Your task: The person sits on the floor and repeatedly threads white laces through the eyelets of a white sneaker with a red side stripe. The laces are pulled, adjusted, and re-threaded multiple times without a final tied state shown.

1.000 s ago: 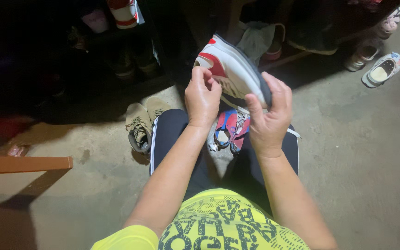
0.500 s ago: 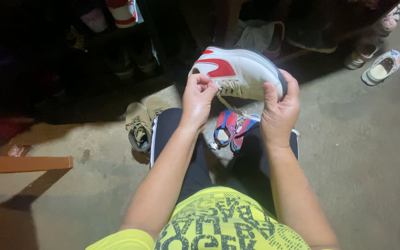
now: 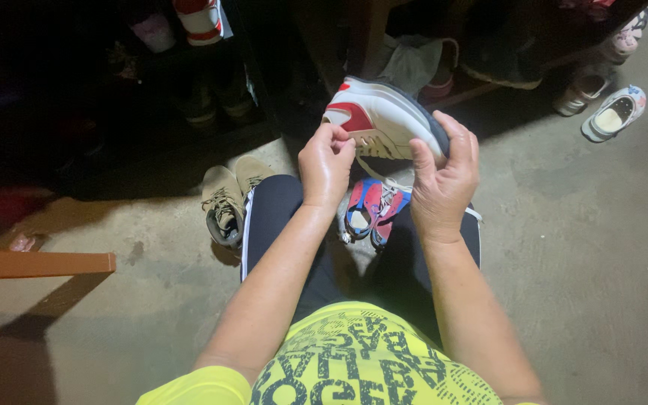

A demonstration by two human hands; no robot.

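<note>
At the left edge of the concrete floor [image 3: 601,270] you see the end of a brown wooden plank [image 3: 35,263]. Further right, a pair of olive lace-up shoes [image 3: 228,199] stands on the floor, touching the outer side of your left leg in black trousers [image 3: 279,217].

Your left hand [image 3: 327,166] is above your left knee. Its fingers are closed in a pinch at the laces of the white sneaker with a red patch [image 3: 379,116], near its toe end. The sneaker is in the air above your knees, turned on its side, with the sole away from you.

Between your knees, on the floor, lies a small pair of blue and red sandals [image 3: 373,210], just under the sneaker. A white lace [image 3: 373,171] hangs from the sneaker toward them.

Your right hand [image 3: 442,184] grasps the heel end of the sneaker, the fingers curled around it from the right.

Near the top right corner of the floor lies a light clog [image 3: 615,112], well apart from you.
</note>
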